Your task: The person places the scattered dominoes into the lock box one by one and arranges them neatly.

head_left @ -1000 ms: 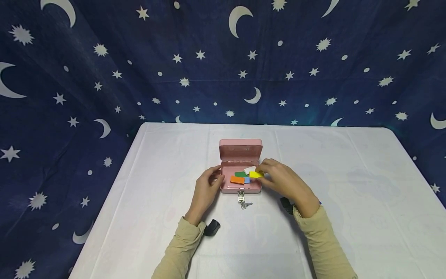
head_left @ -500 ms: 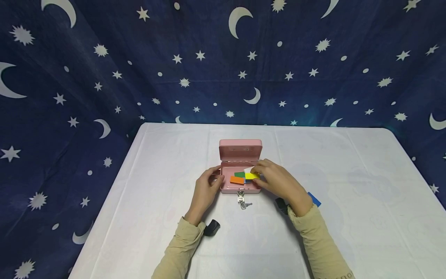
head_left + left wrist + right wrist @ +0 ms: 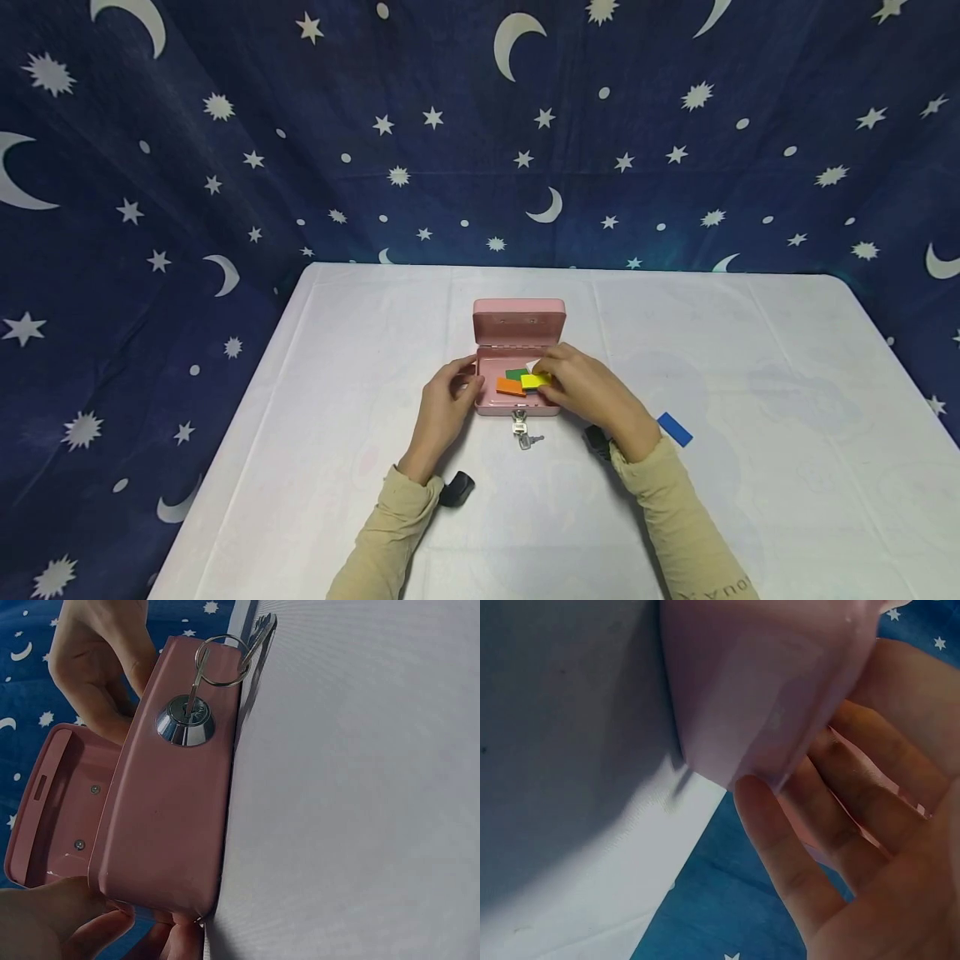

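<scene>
A small pink metal cash box (image 3: 498,411) stands on the table with its lid (image 3: 519,321) raised. My left hand (image 3: 441,412) holds the box's left wall, the thumb at the rim and fingers along the outside, as the left wrist view shows. Over the box's right side, my right hand (image 3: 592,390) pinches a yellow flat block (image 3: 531,382) low inside it. Beside that block lie an orange block (image 3: 511,387) and a green one (image 3: 515,375). A white block (image 3: 532,366) is partly hidden by the right fingers. One key sits in the lock (image 3: 186,724).
A blue flat block (image 3: 675,429) lies on the white tabletop (image 3: 360,350), right of the right wrist. A second key (image 3: 259,641) hangs from the ring at the box front. Behind the table is a dark blue cloth (image 3: 450,192) with moons and stars.
My right hand has moved left with the yellow block, now covering the light blue block in the box. The blue block on the table has come into view. My left hand has stayed put.
</scene>
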{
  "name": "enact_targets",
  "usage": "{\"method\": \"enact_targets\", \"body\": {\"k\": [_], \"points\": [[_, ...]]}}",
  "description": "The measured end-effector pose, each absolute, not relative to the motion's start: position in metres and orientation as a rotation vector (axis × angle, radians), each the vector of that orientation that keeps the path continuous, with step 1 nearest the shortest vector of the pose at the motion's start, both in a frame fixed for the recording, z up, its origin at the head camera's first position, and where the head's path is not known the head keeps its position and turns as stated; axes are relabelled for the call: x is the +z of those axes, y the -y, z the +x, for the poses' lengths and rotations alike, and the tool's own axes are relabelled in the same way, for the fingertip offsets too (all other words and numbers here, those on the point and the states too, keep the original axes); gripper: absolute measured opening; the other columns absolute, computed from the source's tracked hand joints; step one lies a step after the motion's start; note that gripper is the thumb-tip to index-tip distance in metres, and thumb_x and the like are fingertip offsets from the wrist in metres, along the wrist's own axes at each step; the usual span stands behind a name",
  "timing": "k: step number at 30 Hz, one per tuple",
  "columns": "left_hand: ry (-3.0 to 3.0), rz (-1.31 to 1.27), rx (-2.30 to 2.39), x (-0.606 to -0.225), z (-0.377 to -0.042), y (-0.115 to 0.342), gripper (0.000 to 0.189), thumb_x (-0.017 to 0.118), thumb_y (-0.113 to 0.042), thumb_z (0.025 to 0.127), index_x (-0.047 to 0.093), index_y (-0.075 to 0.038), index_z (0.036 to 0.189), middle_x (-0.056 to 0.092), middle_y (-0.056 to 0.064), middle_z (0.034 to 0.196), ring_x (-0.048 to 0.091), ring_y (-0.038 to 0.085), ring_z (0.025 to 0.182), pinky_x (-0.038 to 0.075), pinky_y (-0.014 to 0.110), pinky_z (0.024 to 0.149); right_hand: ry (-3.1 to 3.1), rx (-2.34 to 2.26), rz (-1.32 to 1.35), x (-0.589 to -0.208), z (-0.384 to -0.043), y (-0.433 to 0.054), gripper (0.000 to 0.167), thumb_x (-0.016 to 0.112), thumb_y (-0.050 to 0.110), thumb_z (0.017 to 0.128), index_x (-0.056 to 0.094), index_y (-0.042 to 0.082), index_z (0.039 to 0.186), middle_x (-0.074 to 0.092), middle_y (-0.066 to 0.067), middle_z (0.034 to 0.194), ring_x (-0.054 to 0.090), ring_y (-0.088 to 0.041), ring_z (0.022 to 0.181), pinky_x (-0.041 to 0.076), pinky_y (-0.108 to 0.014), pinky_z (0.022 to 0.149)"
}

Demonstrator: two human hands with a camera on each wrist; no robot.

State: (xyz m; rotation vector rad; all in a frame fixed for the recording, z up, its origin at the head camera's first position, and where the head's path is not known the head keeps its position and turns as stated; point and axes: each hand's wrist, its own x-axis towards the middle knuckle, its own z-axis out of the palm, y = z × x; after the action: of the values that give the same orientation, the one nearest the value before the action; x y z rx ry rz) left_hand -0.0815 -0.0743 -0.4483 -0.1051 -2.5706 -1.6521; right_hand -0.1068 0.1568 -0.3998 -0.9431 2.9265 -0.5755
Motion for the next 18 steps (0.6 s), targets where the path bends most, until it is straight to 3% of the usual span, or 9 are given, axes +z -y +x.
{"method": "enact_targets", "body": {"k": [18], "points": [[2.578, -0.116, -1.624, -0.4483, -0.0807, 0.0752, 0.038, 0.068, -0.014, 0.095, 0.062, -0.005, 0.131, 0.067, 0.013, 0.118, 0.067, 0.021, 0.102, 0.058, 0.026, 0.083, -2.956, -0.48, -0.943, -0.4057, -0.1093, -0.1516, 0.023, 0.078, 0.014, 0.085, 0.073, 0.002, 0.104, 0.066, -0.01, 0.105, 0.06, -0.022, 0.095, 0.056, -0.039, 0.091]]}}
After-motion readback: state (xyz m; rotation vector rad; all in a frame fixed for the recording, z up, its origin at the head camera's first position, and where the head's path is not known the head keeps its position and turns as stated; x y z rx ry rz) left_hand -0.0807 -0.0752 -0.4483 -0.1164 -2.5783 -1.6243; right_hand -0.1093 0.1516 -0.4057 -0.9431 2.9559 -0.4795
